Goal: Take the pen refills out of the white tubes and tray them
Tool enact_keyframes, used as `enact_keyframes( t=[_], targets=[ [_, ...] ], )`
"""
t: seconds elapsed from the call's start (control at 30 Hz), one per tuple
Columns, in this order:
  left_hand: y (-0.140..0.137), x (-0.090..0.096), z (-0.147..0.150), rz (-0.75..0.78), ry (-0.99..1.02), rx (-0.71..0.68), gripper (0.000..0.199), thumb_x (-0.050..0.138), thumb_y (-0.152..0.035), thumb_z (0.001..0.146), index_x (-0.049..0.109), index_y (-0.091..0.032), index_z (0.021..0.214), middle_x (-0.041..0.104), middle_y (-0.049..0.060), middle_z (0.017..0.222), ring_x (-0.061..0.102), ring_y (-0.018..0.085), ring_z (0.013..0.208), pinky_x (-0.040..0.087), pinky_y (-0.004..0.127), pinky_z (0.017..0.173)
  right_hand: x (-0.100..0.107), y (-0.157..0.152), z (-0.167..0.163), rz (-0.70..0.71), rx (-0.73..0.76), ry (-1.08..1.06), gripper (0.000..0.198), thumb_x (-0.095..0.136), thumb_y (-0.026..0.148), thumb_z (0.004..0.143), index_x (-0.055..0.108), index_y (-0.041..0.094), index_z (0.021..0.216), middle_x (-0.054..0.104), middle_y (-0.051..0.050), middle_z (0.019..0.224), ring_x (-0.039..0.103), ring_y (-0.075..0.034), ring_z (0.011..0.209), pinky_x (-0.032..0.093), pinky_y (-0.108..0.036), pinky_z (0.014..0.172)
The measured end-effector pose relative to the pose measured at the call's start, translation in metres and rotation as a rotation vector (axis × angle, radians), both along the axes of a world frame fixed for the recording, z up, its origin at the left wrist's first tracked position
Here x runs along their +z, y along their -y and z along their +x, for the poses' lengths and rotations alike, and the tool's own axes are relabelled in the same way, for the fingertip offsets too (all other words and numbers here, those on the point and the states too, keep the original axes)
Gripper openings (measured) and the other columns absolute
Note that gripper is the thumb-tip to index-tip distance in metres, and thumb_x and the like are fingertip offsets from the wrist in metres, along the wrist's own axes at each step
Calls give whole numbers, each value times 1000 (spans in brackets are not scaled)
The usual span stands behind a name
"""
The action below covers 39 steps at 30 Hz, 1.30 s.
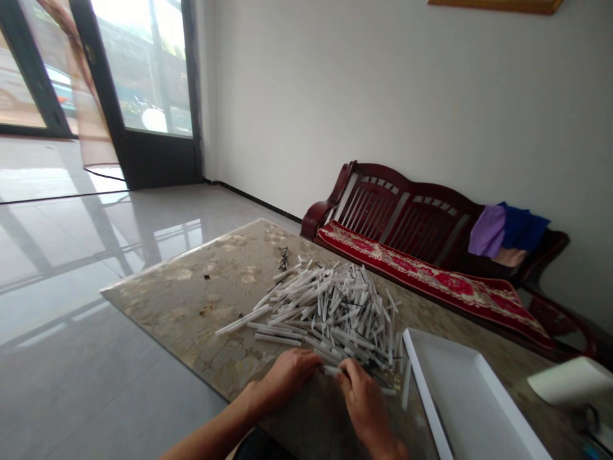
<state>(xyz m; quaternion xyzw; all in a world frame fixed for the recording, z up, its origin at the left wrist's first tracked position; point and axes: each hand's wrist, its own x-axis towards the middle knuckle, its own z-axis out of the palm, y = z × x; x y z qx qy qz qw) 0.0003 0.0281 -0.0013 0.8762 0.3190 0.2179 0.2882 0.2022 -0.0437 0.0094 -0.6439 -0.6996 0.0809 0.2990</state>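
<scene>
Patterned stone-like tabletop [230, 281] fills the middle of a pale-walled room, with a large pile of slim white tubes [335, 294] heaped on it. At the near edge of this pile, one slim tube [330, 369] spans the gap between two bare hands. The right hand [364, 393] pinches its right end between thumb and bent fingers; the left hand [294, 370] has its fingers curled round the other end, their tips partly hidden.

Just beyond the fingertips, the pile crowds the space in front, its tubes crossing at many angles, some with dark lengths showing. To the right of the pile, a loose tube [407, 385] lies beside a shallow white tray [424, 390], which takes up that side of the table. Farther right of the pile sit a white roll [569, 380] and a blurred dark object [591, 421]. At the pile's far left lies a small black tangle [284, 257]. Behind the pile stands a dark red wooden bench [421, 220] with a floral cushion [431, 268] and draped purple and blue cloths [522, 227].
</scene>
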Motion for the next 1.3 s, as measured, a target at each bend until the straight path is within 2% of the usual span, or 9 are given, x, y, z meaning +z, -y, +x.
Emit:
enact_keyframes(
  t=[0.1, 0.27, 0.4, 0.53, 0.6, 0.8, 0.93, 1.07, 1.3],
  targets=[
    [1, -4, 0, 22, 12, -23, 25, 47, -14, 91, 70, -22, 95, 74, 3, 88, 67, 21, 82, 47, 26, 74, -6, 5, -4, -13, -41, -54, 50, 36, 59, 97, 62, 25, 69, 66, -2, 61, 63, -19, 56, 34, -27, 53],
    [6, -4, 0, 128, -38, -86, 23, 47, -16, 95, 67, -21, 84, 71, 2, 80, 64, 19, 74, 45, 27, 75, -25, 11, -6, -177, -78, -382, 59, 33, 59, 97, 54, 24, 54, 57, 0, 49, 56, -17, 50, 36, -27, 51],
    [11, 4, 2, 182, -90, -108, 25, 45, -16, 97, 65, -20, 83, 70, 3, 79, 64, 19, 72, 44, 27, 72, -15, 18, -6, -255, -75, -416, 53, 42, 59, 94, 61, 24, 60, 59, 1, 49, 59, -18, 51, 39, -26, 52],
    [18, 8, 7, 168, -75, -165, 21, 47, -18, 97, 67, -23, 94, 72, 2, 84, 65, 19, 78, 45, 27, 75, 2, 27, -9, -198, 4, -313, 27, 53, 44, 92, 71, 28, 82, 74, -1, 76, 69, -20, 73, 44, -24, 62],
    [19, 9, 10, 143, -43, -133, 20, 48, -20, 96, 68, -24, 96, 72, 2, 87, 65, 19, 82, 46, 27, 78, 2, 32, -4, -196, -15, -271, 29, 51, 42, 92, 70, 27, 75, 72, -1, 69, 67, -19, 67, 42, -24, 59],
    [1, 13, 27, 23, 22, 244, 24, 48, -26, 97, 70, -23, 91, 69, 6, 94, 64, 21, 89, 48, 28, 81, -20, 51, 37, -69, -280, -425, 50, 41, 62, 91, 68, 23, 73, 63, -1, 58, 60, -19, 56, 43, -25, 52],
    [-10, 15, 45, 51, -65, 213, 19, 54, -23, 94, 72, -23, 95, 69, 6, 97, 64, 22, 93, 47, 29, 83, -31, 61, 47, -21, -451, -452, 61, 36, 71, 89, 71, 22, 81, 56, 1, 51, 53, -18, 46, 41, -26, 46],
    [-16, 17, 58, 102, -231, 154, 20, 58, -16, 90, 72, -23, 102, 68, 8, 104, 64, 24, 99, 47, 30, 84, -33, 63, 41, -5, -464, -415, 64, 34, 73, 89, 73, 22, 86, 58, 0, 53, 54, -18, 49, 43, -27, 48],
    [-26, 25, 66, 141, -297, 70, 13, 63, -12, 86, 70, -20, 93, 68, 8, 100, 65, 25, 96, 48, 32, 82, -36, 63, 40, 52, -459, -413, 60, 38, 70, 91, 74, 22, 90, 66, -3, 59, 61, -20, 55, 48, -27, 53]
  ],
)
